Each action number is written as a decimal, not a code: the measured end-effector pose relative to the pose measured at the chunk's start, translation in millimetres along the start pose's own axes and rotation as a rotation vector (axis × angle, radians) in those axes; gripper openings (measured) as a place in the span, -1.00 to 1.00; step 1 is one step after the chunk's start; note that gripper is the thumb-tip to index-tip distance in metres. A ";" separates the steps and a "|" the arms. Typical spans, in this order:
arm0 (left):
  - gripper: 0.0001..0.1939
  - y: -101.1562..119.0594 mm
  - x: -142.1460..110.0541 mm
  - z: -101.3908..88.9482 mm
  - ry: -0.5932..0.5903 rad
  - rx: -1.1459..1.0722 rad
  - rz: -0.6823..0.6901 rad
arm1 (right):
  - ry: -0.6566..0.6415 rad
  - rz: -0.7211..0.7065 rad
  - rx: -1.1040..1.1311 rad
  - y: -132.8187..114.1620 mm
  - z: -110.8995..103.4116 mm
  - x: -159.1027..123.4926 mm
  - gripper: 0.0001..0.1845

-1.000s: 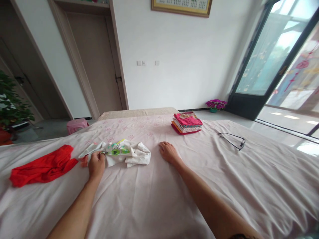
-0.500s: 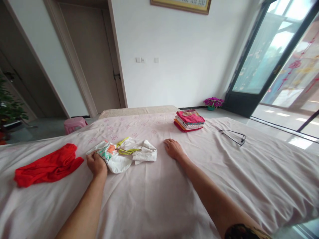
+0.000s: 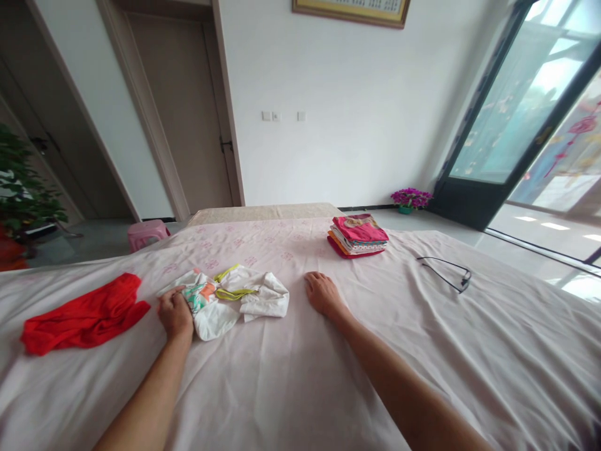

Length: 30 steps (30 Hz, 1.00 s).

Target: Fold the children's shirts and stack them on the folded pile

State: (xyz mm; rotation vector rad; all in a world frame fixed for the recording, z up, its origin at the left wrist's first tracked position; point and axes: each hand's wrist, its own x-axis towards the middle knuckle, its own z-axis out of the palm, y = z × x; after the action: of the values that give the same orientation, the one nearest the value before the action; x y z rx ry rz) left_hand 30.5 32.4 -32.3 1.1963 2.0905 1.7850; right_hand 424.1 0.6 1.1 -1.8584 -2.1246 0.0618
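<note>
A crumpled white garment [image 3: 235, 300] with a green and orange print lies on the pale pink bed sheet [image 3: 300, 388]. My left hand [image 3: 174, 313] is closed on the garment's left edge. My right hand [image 3: 323, 293] rests flat on the sheet, fingers stretched out, a little to the right of the garment and not touching it. A red garment [image 3: 82, 314] lies loose to the left of my left hand.
A stack of folded clothes [image 3: 359, 235], pink on top, sits farther back on the bed. A pair of glasses [image 3: 446, 274] lies to the right. Beyond the bed are a pink stool [image 3: 148, 233], a plant [image 3: 21, 197] and a flower pot [image 3: 409, 199].
My left hand has drawn the white garment toward me and turned part of it over, so the print now shows orange. My right hand has stayed flat on the sheet.
</note>
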 end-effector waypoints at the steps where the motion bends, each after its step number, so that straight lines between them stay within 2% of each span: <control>1: -0.62 0.3 0.2 0.7 -0.002 0.002 0.002 | 0.000 -0.006 -0.001 1.1 0.3 -0.3 -0.63; 9: -0.63 2.3 -0.6 2.6 0.014 0.020 0.002 | 0.025 -0.067 -0.002 11.5 7.1 -2.3 -0.61; 19: -0.53 1.1 -1.3 0.2 0.004 0.034 0.025 | 0.043 -0.091 0.008 14.1 9.2 -1.6 -0.59; 28: -0.53 9.5 -11.7 0.8 -0.104 0.063 0.101 | 0.034 -0.091 -0.010 14.8 10.7 0.3 -0.58; 30: -0.46 12.6 -17.1 0.6 -0.139 0.135 0.161 | 0.014 -0.083 -0.014 13.1 7.1 1.0 -0.58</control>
State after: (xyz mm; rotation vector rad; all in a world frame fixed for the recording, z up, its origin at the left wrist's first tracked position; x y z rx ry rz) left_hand 48.2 21.7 -27.8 1.5170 2.1177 1.5900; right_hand 434.7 4.8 -8.5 -1.7704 -2.1953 0.0156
